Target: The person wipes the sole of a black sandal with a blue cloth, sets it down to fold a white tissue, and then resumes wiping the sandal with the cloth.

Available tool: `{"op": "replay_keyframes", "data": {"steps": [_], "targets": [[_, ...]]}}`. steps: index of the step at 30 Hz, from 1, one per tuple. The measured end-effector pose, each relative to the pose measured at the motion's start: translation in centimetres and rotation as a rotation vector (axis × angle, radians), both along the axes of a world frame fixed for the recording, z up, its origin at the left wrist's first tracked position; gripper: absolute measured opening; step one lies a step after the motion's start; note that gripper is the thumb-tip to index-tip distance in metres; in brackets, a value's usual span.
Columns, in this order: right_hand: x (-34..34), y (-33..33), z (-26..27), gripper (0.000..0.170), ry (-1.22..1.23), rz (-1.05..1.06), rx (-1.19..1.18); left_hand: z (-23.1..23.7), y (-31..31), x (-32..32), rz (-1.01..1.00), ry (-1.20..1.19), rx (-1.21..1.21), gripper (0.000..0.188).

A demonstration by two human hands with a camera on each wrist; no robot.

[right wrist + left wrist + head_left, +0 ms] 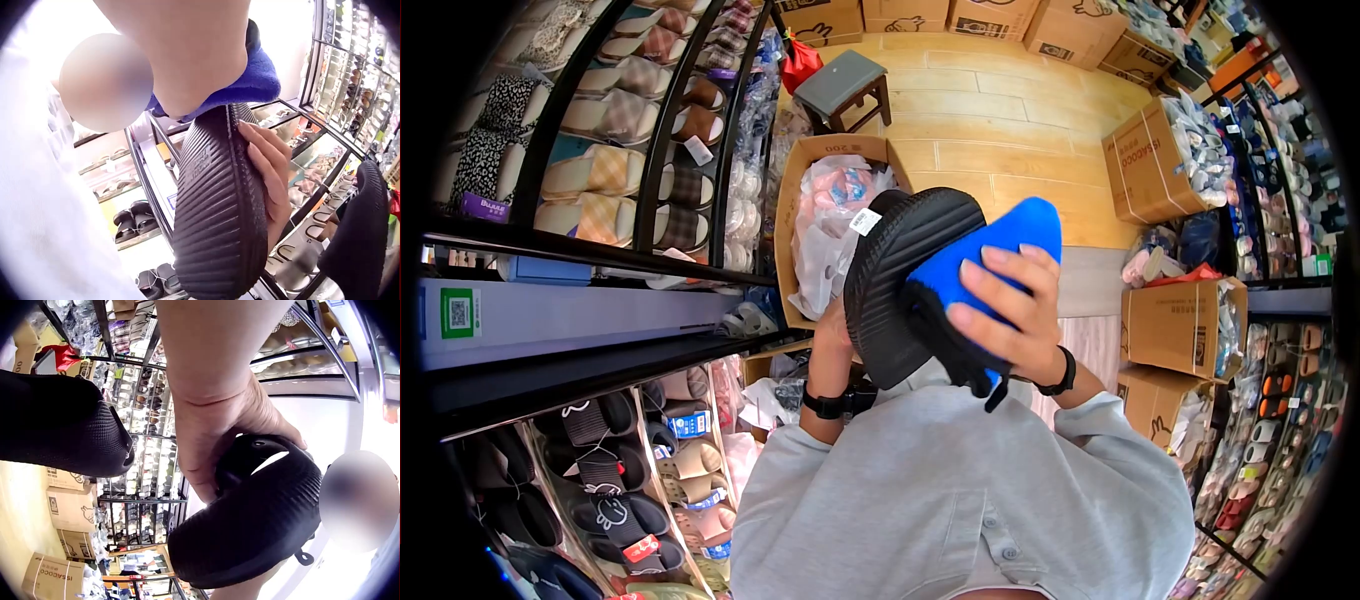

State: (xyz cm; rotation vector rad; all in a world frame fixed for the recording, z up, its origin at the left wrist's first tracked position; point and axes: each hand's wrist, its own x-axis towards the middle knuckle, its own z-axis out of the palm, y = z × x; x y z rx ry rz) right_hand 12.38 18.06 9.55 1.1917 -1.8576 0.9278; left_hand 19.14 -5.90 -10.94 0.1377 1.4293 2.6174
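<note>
My left hand (219,431) grips a black slipper (250,512), fingers and thumb round it; in the head view the slipper hides most of this hand. The ridged black sole (890,285) is turned up toward the head camera, and a white label (864,221) shows at its edge. A second black slipper (62,425) is close by in the left wrist view. My right hand (1015,310) holds a fluffy blue cloth (1025,225) with a black edge, fingers spread over its outer face. The cloth overlaps the sole's right side.
Racks of slippers (615,115) stand on the left, with more racks (1270,430) on the right. In front is an open carton (840,145) with plastic-wrapped goods. A grey stool (840,85) stands beyond it. Cartons (1140,165) line the wooden floor (1010,110).
</note>
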Motion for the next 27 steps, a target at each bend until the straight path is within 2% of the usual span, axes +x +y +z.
{"op": "replay_keyframes", "data": {"steps": [1,2,3,4,5,6,8,10,11,13,16,17,18,20,21,22,24,25,26,27], "targets": [[0.2,-0.1,-0.3,0.033,0.066,0.014,0.028,2.4,0.7,0.2,0.001,0.001,0.000,0.038],[0.4,-0.3,-0.7,0.033,0.132,0.027,0.056,6.7,1.9,0.8,0.117,0.045,-0.110,0.037],[0.6,-0.6,-1.0,0.031,0.179,0.071,0.067,9.1,2.6,1.3,0.232,0.088,-0.219,0.036],[0.9,-0.8,-1.2,0.030,0.196,0.112,0.077,7.6,2.0,1.8,0.231,0.087,-0.219,0.036],[0.9,-0.8,-1.3,0.030,0.208,0.137,0.077,4.9,1.0,2.4,0.270,0.146,-0.543,0.035],[0.8,-0.8,-1.3,0.030,0.220,0.163,0.078,4.3,0.6,2.5,0.305,0.204,-0.868,0.035],[0.2,-0.5,-0.2,0.030,0.162,0.110,0.042,2.8,0.7,2.1,0.339,0.033,-0.563,0.030],[0.0,0.1,0.6,0.034,0.004,0.075,-0.005,3.7,0.2,2.7,0.294,0.049,-0.814,0.034],[0.1,0.0,0.7,0.035,-0.017,0.057,-0.008,5.1,0.6,2.4,0.296,0.048,-0.814,0.034],[0.3,-0.1,0.3,0.034,0.027,0.039,0.015,7.9,1.9,1.5,0.267,-0.157,-0.481,0.039],[0.8,-0.9,-0.4,0.027,0.150,0.119,0.042,10.0,2.4,1.8,0.256,-0.206,-0.484,0.047],[0.9,-1.1,-0.5,0.026,0.157,0.155,0.055,4.3,0.7,1.9,0.168,-0.015,-0.438,0.058],[1.1,-1.1,-0.6,0.026,0.162,0.189,0.067,4.6,0.8,2.1,0.163,-0.018,-0.438,0.058],[0.5,-0.7,0.1,0.033,0.110,0.170,0.093,7.1,1.3,2.1,0.235,-0.117,-0.584,0.082],[0.2,-0.4,0.6,0.035,0.020,0.148,0.063,12.1,3.0,1.6,0.215,-0.230,-0.210,0.106],[0.0,-0.2,1.0,0.038,-0.069,0.128,0.032,13.6,3.6,1.2,0.215,-0.231,-0.209,0.106],[0.0,-0.2,1.0,0.038,-0.107,0.083,-0.009,15.2,4.0,0.5,0.204,-0.304,-0.264,0.132],[0.1,-0.3,0.8,0.036,-0.047,0.078,0.025,15.6,4.1,0.4,0.212,-0.361,-0.241,0.141],[0.3,-0.4,0.5,0.035,0.013,0.072,0.059,15.5,4.1,0.7,0.213,-0.360,-0.241,0.141],[0.4,-0.6,0.3,0.031,0.081,0.100,0.082,15.0,4.1,1.2,0.210,-0.315,-0.182,0.133]]}}
